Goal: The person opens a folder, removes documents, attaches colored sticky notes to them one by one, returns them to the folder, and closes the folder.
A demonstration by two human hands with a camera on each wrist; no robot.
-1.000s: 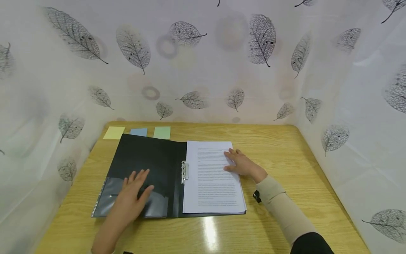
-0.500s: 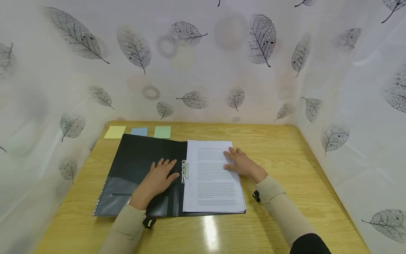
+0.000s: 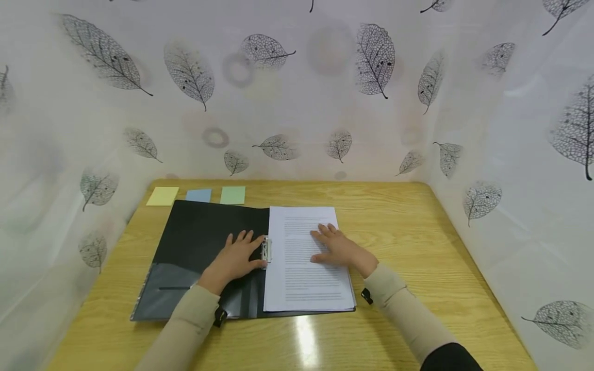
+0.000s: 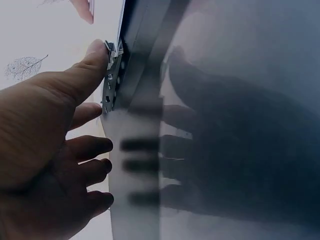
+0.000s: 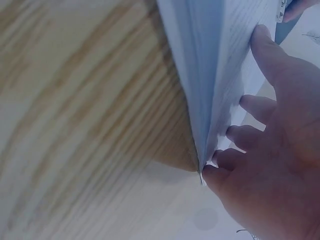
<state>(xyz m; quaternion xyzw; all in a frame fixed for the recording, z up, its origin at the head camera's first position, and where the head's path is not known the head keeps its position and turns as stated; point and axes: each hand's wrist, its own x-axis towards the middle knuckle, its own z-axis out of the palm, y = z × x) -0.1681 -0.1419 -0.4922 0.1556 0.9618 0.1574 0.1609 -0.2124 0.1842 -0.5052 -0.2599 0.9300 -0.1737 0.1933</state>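
A black folder [image 3: 204, 219] lies spread flat on the wooden table, with a stack of printed paper [image 3: 299, 293] on its right side. At the spine, a metal lever clip [image 3: 266, 252] meets the stack's left edge. My left hand [image 3: 231, 262] is over the folder's left cover, thumb and index fingertips right at the clip. In the left wrist view the thumb touches one end of the clip [image 4: 111, 77], other fingers extended and spread. My right hand [image 3: 342, 251] rests on the top sheet with spread fingers, near the stack's right edge [image 5: 200, 100].
Yellow [image 3: 162, 196], blue [image 3: 198, 195] and green [image 3: 233, 195] sticky notes lie along the table's back left, behind the folder. A transparent pocket [image 3: 162, 296] covers the lower left cover. Leaf-patterned curtain [image 3: 297, 103] surrounds the table [image 3: 394, 216] on three sides.
My left hand has moved right across the folder's left cover to the clip. My right hand has slid slightly left, further onto the page. The head view has shifted a little.
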